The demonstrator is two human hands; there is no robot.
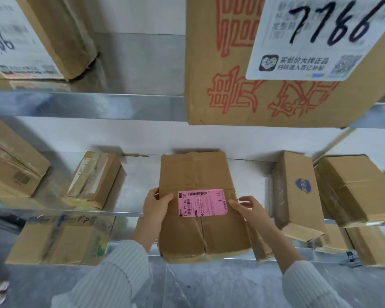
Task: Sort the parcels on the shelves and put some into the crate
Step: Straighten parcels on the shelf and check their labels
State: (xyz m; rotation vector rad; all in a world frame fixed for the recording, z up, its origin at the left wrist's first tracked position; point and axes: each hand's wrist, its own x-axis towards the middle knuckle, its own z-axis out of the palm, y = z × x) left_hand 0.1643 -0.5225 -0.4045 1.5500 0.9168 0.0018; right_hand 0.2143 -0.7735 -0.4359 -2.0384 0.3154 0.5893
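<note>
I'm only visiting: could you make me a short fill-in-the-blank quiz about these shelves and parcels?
1. The parcel held in both hands carries a ____ label.
2. The left hand grips its left edge; the right hand grips its ____ edge.
3. The big box on the upper shelf bears the handwritten number ____.
4. The box with the blue stamp stands to the parcel's ____.
Missing words: pink; right; 7786; right.

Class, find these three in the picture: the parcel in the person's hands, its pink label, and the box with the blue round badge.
parcel [187, 174]: head view, bare cardboard on its upper half.
pink label [201, 202]: head view, the label's middle.
box with the blue badge [303, 185]: head view, on the badge itself.
</note>
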